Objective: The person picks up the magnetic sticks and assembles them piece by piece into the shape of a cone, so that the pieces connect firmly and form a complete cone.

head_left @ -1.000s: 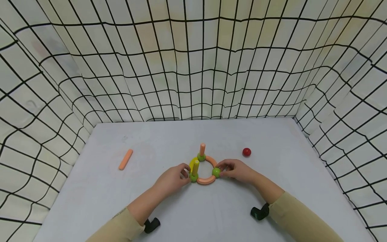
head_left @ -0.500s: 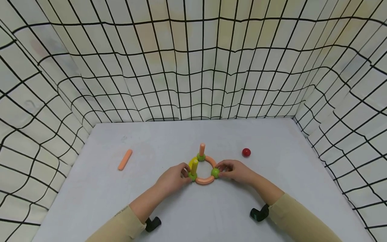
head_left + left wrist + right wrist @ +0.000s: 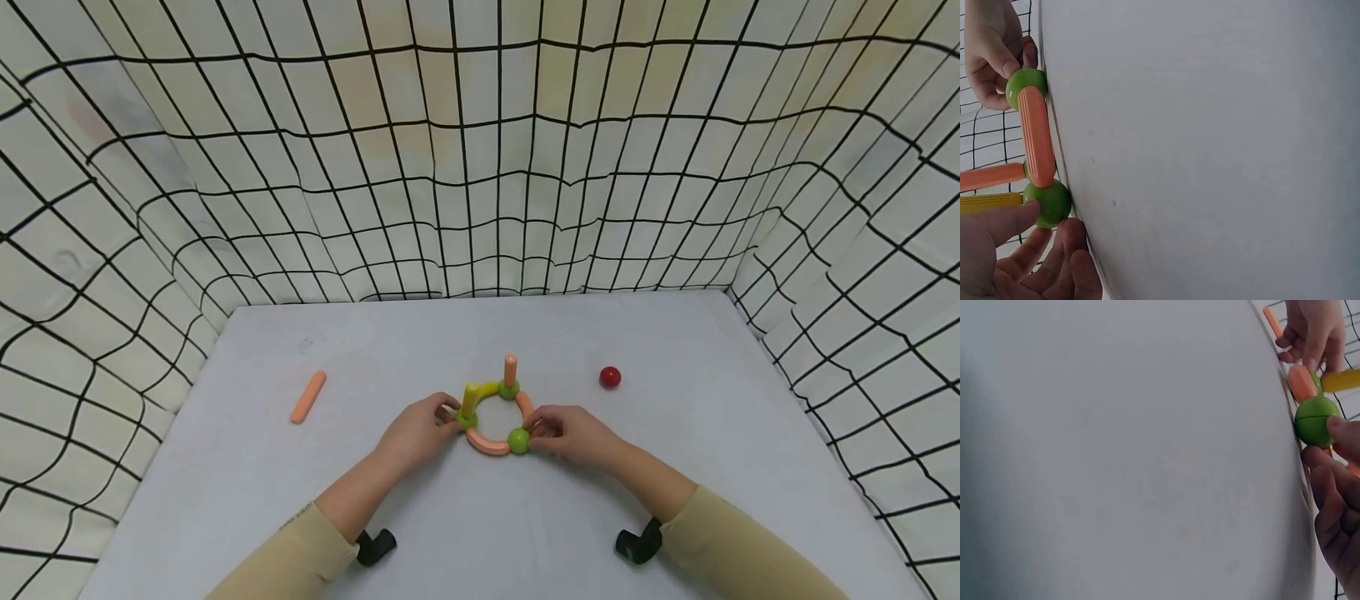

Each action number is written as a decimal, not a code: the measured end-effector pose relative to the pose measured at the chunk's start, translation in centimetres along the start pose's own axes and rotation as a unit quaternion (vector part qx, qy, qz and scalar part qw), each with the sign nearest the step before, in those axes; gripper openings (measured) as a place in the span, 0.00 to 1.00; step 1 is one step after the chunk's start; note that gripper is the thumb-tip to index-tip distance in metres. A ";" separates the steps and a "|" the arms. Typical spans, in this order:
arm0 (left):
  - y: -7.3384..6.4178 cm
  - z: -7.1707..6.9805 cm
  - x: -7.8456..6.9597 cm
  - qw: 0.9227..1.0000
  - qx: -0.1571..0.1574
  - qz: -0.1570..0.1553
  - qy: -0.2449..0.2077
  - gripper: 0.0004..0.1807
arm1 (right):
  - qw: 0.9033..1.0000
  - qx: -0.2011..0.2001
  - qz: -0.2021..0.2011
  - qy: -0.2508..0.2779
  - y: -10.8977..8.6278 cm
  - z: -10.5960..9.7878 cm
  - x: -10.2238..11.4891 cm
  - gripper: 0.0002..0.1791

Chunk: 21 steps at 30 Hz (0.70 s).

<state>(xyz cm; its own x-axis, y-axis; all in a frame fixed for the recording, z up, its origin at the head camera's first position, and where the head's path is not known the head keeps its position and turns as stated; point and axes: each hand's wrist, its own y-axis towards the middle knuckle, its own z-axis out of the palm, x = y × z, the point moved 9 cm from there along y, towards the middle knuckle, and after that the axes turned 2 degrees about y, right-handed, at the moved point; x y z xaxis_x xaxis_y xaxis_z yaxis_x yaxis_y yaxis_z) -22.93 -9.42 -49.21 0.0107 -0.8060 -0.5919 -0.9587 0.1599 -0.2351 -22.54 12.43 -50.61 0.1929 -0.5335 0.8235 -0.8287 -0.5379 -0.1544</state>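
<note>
A ring of green balls and curved rods lies on the white table (image 3: pixel 420 517). My left hand (image 3: pixel 417 432) pinches the left green ball (image 3: pixel 1054 203), from which a yellow stick (image 3: pixel 469 401) stands up. With thumb and fingers, my right hand (image 3: pixel 573 435) pinches the front-right green ball (image 3: pixel 1316 422). A curved orange rod (image 3: pixel 487 444) joins these two balls. At the back, another green ball (image 3: pixel 508 390) carries an upright orange stick (image 3: pixel 511 369). A curved yellow rod (image 3: pixel 487 389) forms the back-left arc. The right-hand orange arc (image 3: pixel 524 403) is partly hidden by the right fingers.
A loose orange stick (image 3: pixel 308 397) lies to the left on the table, and a red ball (image 3: pixel 610 377) sits to the right behind my right hand. Black netting (image 3: pixel 480 175) over white sheeting encloses the back and sides.
The ring has turned clockwise as seen from above. Its left ball moved away and left with my left hand; its right ball came nearer and left with my right hand.
</note>
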 end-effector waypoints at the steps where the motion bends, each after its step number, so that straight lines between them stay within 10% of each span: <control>1: 0.1 -0.1 0.1 1.000 -0.001 -0.004 -0.004 0.15 | 1.000 -0.003 -0.002 -0.002 0.0 0.2 0.2 0.10; 21: 2.1 -0.9 1.2 0.998 0.003 -0.045 -0.050 0.17 | 0.999 -0.026 0.024 -0.036 1.1 3.0 2.4 0.11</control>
<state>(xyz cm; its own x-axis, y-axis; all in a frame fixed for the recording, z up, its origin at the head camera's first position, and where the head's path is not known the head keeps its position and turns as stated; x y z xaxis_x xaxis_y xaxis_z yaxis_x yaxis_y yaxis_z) -25.19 -10.56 -49.69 0.1260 -0.7565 -0.6417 -0.9509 0.0923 -0.2955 -21.41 8.60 -50.43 0.1881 -0.6036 0.7748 -0.8639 -0.4769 -0.1617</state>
